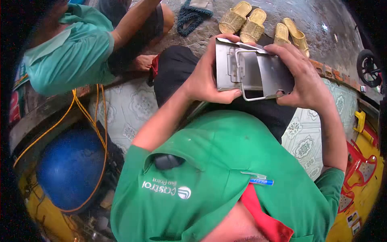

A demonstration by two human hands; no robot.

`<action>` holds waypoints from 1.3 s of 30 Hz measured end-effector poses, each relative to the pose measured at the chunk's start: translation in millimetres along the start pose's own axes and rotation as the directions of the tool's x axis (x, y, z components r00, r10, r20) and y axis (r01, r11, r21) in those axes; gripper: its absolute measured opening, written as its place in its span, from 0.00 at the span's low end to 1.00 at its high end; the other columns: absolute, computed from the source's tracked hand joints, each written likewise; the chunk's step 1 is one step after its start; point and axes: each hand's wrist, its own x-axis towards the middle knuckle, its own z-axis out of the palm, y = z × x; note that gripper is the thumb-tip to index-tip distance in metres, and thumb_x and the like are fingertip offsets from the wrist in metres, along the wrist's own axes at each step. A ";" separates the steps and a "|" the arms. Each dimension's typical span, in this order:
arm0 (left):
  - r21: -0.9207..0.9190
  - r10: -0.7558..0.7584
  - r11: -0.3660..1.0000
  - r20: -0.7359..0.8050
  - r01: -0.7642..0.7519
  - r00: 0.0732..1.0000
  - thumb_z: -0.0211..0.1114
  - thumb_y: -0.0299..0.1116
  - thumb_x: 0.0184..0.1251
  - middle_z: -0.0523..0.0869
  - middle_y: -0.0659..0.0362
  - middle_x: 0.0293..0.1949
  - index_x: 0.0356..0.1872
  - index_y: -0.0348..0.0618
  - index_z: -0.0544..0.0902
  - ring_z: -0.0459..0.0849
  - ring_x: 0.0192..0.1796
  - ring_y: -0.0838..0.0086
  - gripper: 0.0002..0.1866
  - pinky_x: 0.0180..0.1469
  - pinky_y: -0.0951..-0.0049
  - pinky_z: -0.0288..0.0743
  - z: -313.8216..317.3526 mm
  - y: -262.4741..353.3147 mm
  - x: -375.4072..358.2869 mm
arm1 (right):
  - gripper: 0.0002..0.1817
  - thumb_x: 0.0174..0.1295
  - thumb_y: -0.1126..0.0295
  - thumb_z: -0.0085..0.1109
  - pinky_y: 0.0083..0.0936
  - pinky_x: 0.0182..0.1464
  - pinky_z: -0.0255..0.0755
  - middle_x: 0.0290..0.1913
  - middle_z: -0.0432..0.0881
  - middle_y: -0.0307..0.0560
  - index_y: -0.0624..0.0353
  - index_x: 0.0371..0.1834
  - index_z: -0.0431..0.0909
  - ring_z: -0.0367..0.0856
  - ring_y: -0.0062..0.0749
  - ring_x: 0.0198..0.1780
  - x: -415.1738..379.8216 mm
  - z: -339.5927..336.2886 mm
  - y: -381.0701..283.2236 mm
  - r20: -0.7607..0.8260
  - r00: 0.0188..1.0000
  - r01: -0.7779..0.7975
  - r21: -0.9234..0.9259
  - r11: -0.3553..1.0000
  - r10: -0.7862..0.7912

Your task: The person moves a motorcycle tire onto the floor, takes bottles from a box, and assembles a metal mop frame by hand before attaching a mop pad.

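Between my two hands is a metal box (pixel 268 74) with a hinged plate and a bent wire handle (pixel 253 99), held up above my lap. My left hand (pixel 207 76) grips its left side, thumb along the lower edge and fingers over the top. Around the right end, my right hand (pixel 304 74) is closed, with the thumb at the lower corner and fingers across the upper edge. A hinge-like bracket (pixel 234 69) shows on the left plate. The box's inside is partly visible through a gap in the middle; its underside is hidden.
A person in a teal shirt (pixel 72 56) sits at my left. Woven slippers (pixel 253 25) stand on the ground ahead, near a dark blue cloth (pixel 189 18). A blue rounded object (pixel 72 169) with yellow cords lies at lower left. Red plastic chairs (pixel 358 161) are at the right.
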 end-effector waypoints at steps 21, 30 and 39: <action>-0.245 -0.273 0.937 -0.075 0.248 0.959 0.64 0.30 0.72 0.77 0.56 0.67 0.78 0.42 0.63 0.76 0.69 0.72 0.35 0.74 0.66 0.67 -2.8 26.4 0.2 | 0.58 0.27 0.68 0.77 0.43 0.59 0.68 0.49 0.73 0.49 0.53 0.76 0.68 0.75 0.50 0.54 -0.8 12.2 -28.8 -0.085 0.994 -0.087 -0.236 0.968 0.069; -0.052 -0.236 0.972 -0.199 0.230 0.951 0.55 0.28 0.83 0.83 0.57 0.58 0.75 0.45 0.66 0.80 0.58 0.79 0.24 0.61 0.74 0.74 -1.8 39.0 6.5 | 0.61 0.34 0.48 0.84 0.45 0.59 0.67 0.49 0.73 0.51 0.53 0.78 0.67 0.75 0.51 0.54 -0.9 18.1 -23.4 -0.129 0.991 -0.064 -0.216 0.974 0.036; 0.130 -0.110 0.982 -0.193 0.137 0.975 0.55 0.24 0.83 0.82 0.60 0.49 0.67 0.46 0.71 0.80 0.50 0.83 0.17 0.55 0.78 0.74 -0.6 41.4 1.2 | 0.61 0.38 0.36 0.80 0.45 0.57 0.67 0.49 0.73 0.52 0.53 0.77 0.67 0.74 0.51 0.53 -1.5 30.0 -19.6 -0.184 0.983 -0.058 -0.236 0.970 0.014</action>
